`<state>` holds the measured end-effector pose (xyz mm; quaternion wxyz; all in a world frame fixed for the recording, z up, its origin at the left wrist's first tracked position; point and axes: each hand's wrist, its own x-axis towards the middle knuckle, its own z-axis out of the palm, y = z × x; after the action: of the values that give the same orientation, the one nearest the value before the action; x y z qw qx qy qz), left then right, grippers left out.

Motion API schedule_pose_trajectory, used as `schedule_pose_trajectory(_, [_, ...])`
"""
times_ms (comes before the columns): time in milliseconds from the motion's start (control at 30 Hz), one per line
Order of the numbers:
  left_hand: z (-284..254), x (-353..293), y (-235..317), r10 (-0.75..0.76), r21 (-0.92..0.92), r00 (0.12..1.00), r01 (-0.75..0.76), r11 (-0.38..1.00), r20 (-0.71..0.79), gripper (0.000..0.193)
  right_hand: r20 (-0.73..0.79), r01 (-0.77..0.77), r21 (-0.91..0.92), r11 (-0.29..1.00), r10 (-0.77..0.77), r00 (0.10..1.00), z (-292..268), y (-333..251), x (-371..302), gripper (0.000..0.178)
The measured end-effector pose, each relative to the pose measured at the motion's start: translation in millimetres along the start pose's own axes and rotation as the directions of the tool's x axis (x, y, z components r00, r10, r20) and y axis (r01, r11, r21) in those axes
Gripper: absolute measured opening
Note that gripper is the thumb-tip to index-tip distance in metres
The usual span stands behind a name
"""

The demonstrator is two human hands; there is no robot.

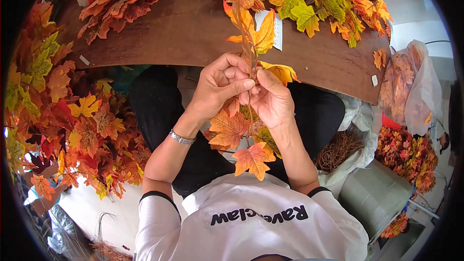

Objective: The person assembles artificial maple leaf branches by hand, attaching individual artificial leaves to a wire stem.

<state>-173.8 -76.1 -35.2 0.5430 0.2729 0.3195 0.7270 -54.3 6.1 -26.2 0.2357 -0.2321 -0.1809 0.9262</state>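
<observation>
Both hands meet in front of me at the near edge of the brown table (159, 43). My left hand (220, 86) pinches the brown stem of an artificial maple leaf branch (252, 160) between thumb and fingers. Right beside it, my right hand (274, 99) closes on the same stem, its thumb raised against it. Yellow-orange leaves (265, 35) stand out above my fingers. Orange and greenish leaves hang below them, over my lap. The exact spot where the fingertips meet is partly hidden by the thumbs.
Red-orange leaves (128, 2) are stacked at the table's far left; green-yellow leaves (305, 14) lie far right. A white paper (276, 29) lies behind my hands. Leaf branches (87, 130) crowd my left. Brown stems (340, 149), a grey-green bin (374, 193) and a bag (411, 87) stand right.
</observation>
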Motion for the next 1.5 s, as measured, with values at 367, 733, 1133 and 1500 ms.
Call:
schedule_pose_trajectory(367, [-3.4,-0.3,-6.0,-0.037,-0.046,0.999,0.036,0.998,-0.028,0.019,0.128,0.105,-0.104,0.989,-0.092,0.988,-12.4,6.2,-0.7,0.010])
schedule_pose_trajectory(733, [-7.4,6.9,7.4,0.163,0.550,0.985,-0.101,0.829,-0.064,0.014,0.087,0.091,-0.255,0.963,-0.071,0.994,-18.5,-0.6,1.8,0.025])
schedule_pose_trajectory(1133, [-10.2,-1.5,11.2,0.082,-0.003,0.968,-0.086,0.996,-0.235,0.011,0.281,0.456,-0.798,0.393,-0.428,0.859,-13.6,33.0,-7.4,0.015])
schedule_pose_trajectory(1500, [-35.0,-27.3,33.5,0.282,0.355,0.941,-0.203,0.913,-0.188,0.025,0.466,0.648,-0.708,-0.282,0.502,0.728,90.6,-56.7,14.1,0.030])
